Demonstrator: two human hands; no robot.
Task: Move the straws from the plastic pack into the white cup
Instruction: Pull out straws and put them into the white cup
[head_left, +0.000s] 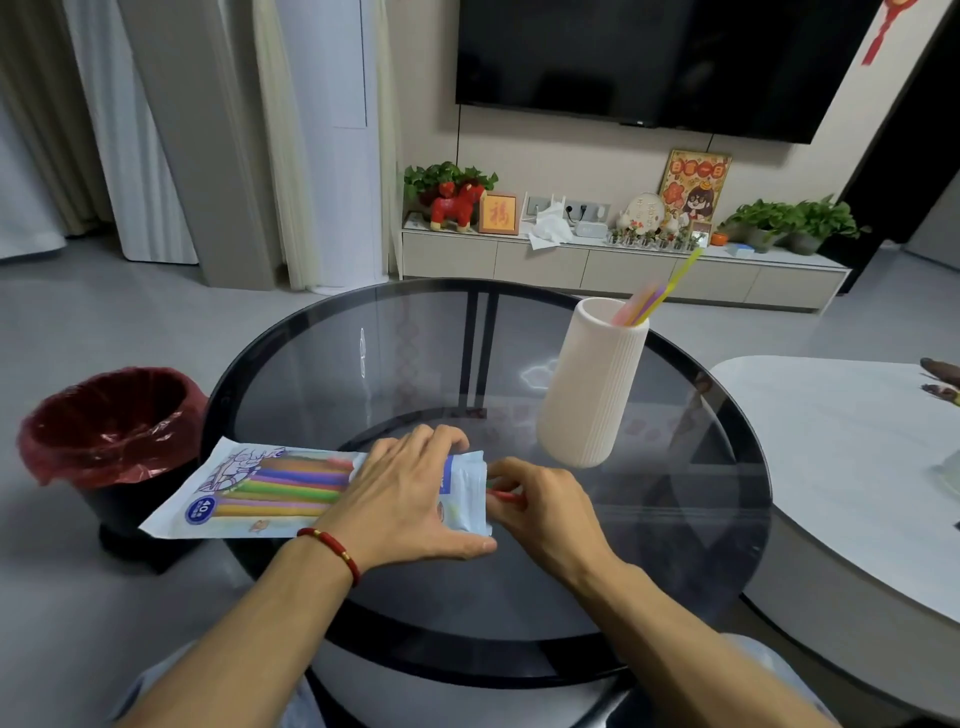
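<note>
Head view. The right hand (545, 506) has its grip pinched together on the end of a red straw (506, 496) at the open mouth of the flat white plastic pack with printed colour bands (249, 493). A green straw end shows just above the red one at the same opening; whether the fingers also hold it cannot be told. Directly left of that grip, the left hand (410, 499) lies palm-down across the pack's open end, fingers spread and thumb along the near edge, pressing the pack flat onto the round dark glass bench (322, 364). A red bead bracelet (332, 548) circles the left wrist. Left of both hands, the remaining multicoloured straws (291, 491) lie lengthwise inside the pack, whose far end overhangs the bench rim. Beyond and right of the grip, apart from both hands, stands the tall ribbed white cup (592, 384), with several pink, yellow and purple straws (657, 296) leaning out of its rim. Far left of the pack, on the floor, sits a black bin with a red liner (111, 421).
</note>
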